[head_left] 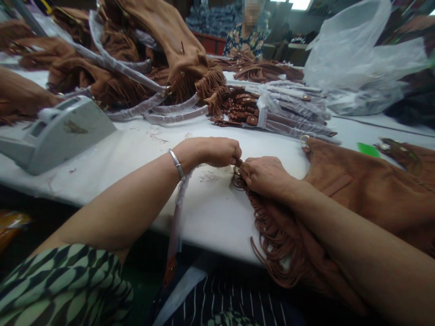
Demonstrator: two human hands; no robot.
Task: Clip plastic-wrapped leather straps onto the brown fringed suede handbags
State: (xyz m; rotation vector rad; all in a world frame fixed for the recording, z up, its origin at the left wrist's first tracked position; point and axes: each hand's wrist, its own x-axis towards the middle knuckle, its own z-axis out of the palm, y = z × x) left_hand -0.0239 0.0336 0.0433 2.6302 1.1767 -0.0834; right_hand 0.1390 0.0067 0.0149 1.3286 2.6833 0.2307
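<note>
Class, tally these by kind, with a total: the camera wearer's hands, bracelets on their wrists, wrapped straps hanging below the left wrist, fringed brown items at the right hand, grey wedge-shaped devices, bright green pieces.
Left hand and right hand: 2
Bracelet: 1
Wrapped strap: 1
Fringed brown item: 1
Grey wedge-shaped device: 1
Bright green piece: 1
Total: 7

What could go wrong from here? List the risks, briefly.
Loose fringe beside the right hand could get caught in its grip. The plastic-wrapped strap might snag or slide, as it hangs over the front edge of the table. The brown piece pinched by the left hand could slip, being so small.
</note>
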